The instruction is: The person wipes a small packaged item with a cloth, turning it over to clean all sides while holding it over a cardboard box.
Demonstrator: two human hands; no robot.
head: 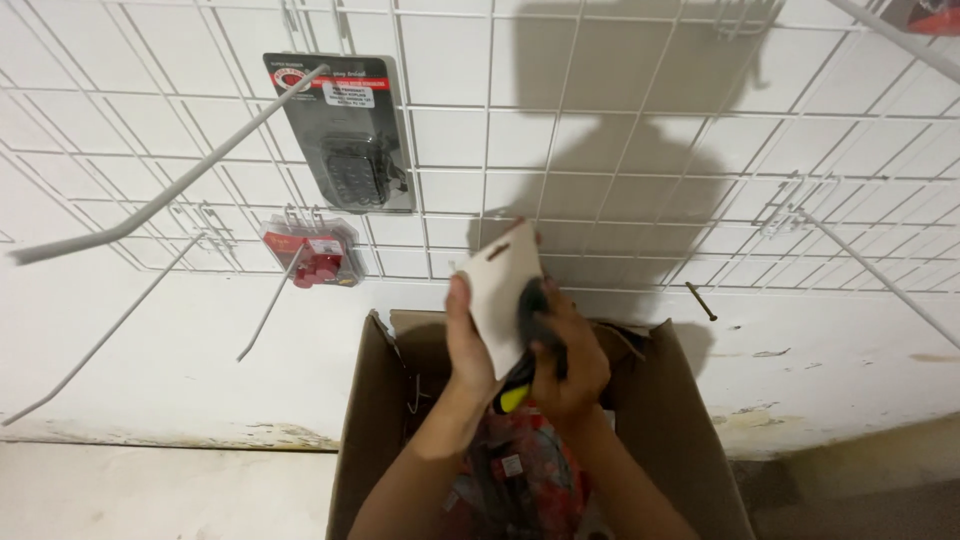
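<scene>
**A:** Where are you at?

**B:** Both hands up over the cardboard box [690, 440]. Left hand [468, 340] grips the white backing card of a carded tool pack [505, 295], right hand [570, 365] is clenched round its dark front. Looks like the hanging step; next I'd need to line its hole up with a free hook [870, 270] on the wire grid [620, 110].

The flat card-backed package [503, 300] shows a plain off-white back with a black item and a yellow tip at its lower edge, above a brown cardboard box [690, 440] holding red-and-black packets [525, 475]. On the white wire grid [620, 150] over a white wall hang a grey-and-black blister pack [345, 135] with a red strip and a small clear pack of red pieces [312, 252]
</scene>
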